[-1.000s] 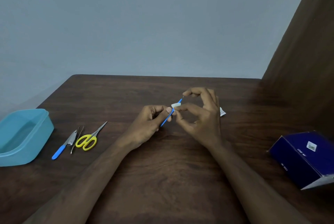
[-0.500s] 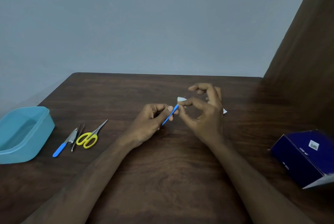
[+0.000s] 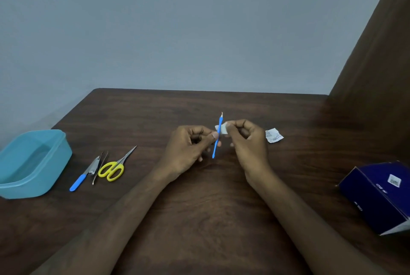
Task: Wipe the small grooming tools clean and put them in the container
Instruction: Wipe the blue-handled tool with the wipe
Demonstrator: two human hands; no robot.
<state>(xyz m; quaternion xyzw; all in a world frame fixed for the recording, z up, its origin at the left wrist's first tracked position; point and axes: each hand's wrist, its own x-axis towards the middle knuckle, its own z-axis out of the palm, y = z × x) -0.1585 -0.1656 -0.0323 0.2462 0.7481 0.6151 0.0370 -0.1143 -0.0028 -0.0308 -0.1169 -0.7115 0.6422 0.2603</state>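
Nearest to me, my two forearms run up from the lower edge across the dark wooden table [image 3: 199,219] and converge at its middle. To my right, near the table's right edge, a dark blue box [image 3: 377,197] lies tilted with a small white label on its top face. To my left sits the translucent blue container [image 3: 51,163], open-topped, with nothing visible inside it. Just beside it, on the side toward my hands, three tools lie close together on the wood: a blue-handled metal tool [image 3: 83,176], thin metal tweezers [image 3: 100,167] and yellow-handled scissors [image 3: 115,167] with the blades pointing away from me. At the centre, my left hand [image 3: 188,148] has its fingers curled and pinches a slim blue tool [image 3: 217,139] between thumb and fingers at mid-shaft; the tool stands nearly upright above the table, its fine metal tip uppermost. My right hand [image 3: 246,139], fingers likewise curled, pinches a small white wipe [image 3: 223,129] and holds it against the upper part of the blue shaft. Just right of my right hand, a torn white wrapper [image 3: 273,135] lies on the table. Beyond the far table edge stands a plain grey-blue wall [image 3: 177,30], with a brown wooden panel [image 3: 381,52] at the right.
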